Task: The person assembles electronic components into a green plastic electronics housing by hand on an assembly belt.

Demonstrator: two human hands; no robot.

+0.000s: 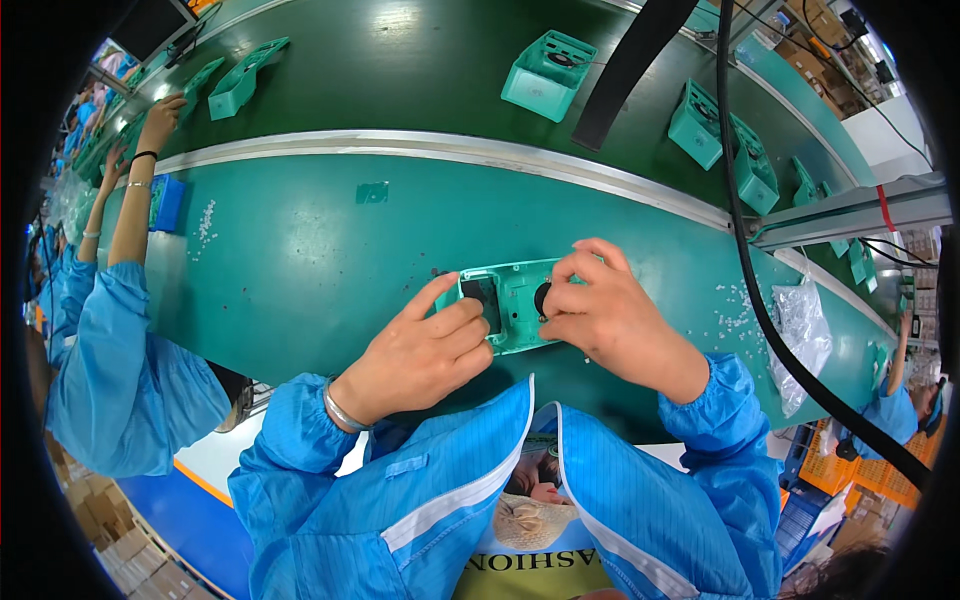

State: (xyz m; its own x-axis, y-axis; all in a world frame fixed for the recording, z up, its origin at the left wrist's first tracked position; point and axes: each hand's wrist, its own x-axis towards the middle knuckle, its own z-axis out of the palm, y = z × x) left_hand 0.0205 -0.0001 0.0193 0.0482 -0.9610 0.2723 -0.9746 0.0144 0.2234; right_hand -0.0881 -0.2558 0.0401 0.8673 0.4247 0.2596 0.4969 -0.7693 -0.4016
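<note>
A green plastic housing point(517, 300) lies with its hollow side up on the green bench in front of me. Its left part has a dark rectangular screen or window point(483, 297). My left hand point(425, 350) grips the housing's left end, fingers curled along its near side. At the other end my right hand point(612, 312) is closed, thumb and fingers pinching at a round black part point(542, 299) inside the housing. The right fingers hide much of that part and the housing's right end.
Beyond a metal rail point(420, 140), a dark green conveyor carries more housings point(551, 75). A black cable point(745, 235) hangs at the right near a clear plastic bag point(800, 335) and scattered small white pieces point(735, 312). Co-workers' arms point(130, 225) reach in at the left beside a blue bin point(167, 204).
</note>
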